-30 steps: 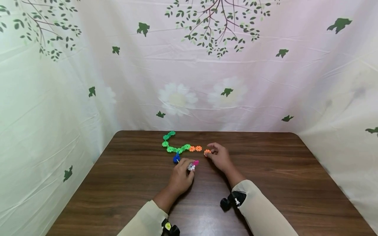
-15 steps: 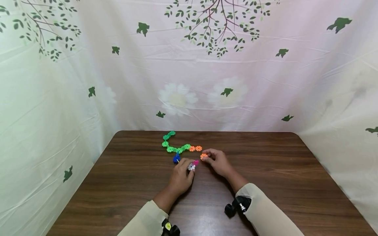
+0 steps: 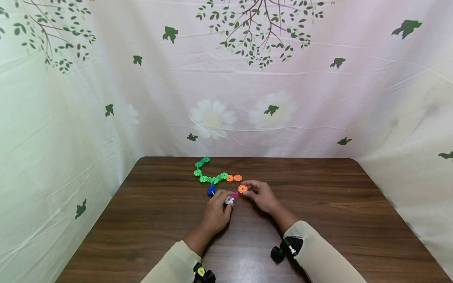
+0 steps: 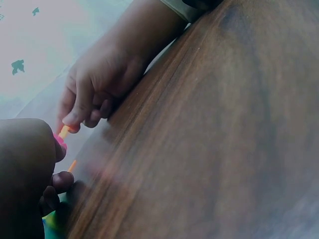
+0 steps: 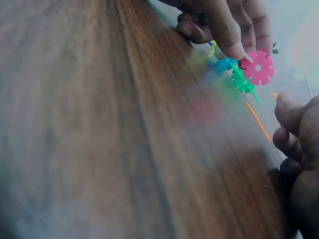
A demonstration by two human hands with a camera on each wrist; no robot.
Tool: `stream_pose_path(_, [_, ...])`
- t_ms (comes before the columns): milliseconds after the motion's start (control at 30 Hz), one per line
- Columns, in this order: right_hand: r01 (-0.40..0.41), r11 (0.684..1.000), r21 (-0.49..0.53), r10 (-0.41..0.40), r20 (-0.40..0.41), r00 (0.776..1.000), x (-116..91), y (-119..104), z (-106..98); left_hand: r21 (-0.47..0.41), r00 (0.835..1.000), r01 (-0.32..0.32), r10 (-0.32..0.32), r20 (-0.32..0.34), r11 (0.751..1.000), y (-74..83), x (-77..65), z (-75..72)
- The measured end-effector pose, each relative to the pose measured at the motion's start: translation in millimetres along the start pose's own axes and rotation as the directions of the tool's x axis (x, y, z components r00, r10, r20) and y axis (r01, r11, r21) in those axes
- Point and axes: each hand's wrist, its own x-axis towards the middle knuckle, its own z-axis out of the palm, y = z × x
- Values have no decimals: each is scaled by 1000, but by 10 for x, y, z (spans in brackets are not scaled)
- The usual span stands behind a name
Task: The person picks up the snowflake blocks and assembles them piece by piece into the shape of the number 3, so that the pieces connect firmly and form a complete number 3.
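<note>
My left hand grips a white notched building disc, with a pink notched disc joined to it and facing right. Between thumb and fingertips, my right hand pinches an orange notched disc, its face toward the head camera. In the left wrist view this orange disc overlaps the pink disc. The right wrist view shows the pink disc face on, above the right fingertips. Blue discs lie just beyond the left fingers, which hide part of the chain.
A curved chain of green discs lies flat near the table's back edge. Two orange discs continue its right end. A wooden table carries everything, with a printed cloth hanging behind it.
My right hand has come left and nearer with the orange disc, away from the orange end of the chain to beside the pink disc. The left hand has stayed in place.
</note>
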Motion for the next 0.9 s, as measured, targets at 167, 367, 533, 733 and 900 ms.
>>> stream_pose_path(167, [13, 999, 39, -15, 40, 999, -11, 0, -15, -3, 1000, 9, -9, 11, 1000, -6, 2, 0])
stream_pose_path(367, [25, 999, 41, -27, 57, 998, -17, -9, -18, 1, 998, -55, 55, -21, 999, -70, -7, 27])
stream_pose_path(533, [27, 998, 54, -31, 78, 996, -21, -20, -14, -9, 999, 26, -26, 36, 1000, 2, 2, -12])
stream_pose_path(733, [16, 995, 103, -25, 84, 996, -25, -40, -1, -23, 996, 68, -67, 60, 997, 14, 7, -22])
stream_pose_path(900, [-16, 993, 121, 8, 63, 998, -38, -68, 5, -38, 998, 46, -44, 41, 998, -1, 10, -10])
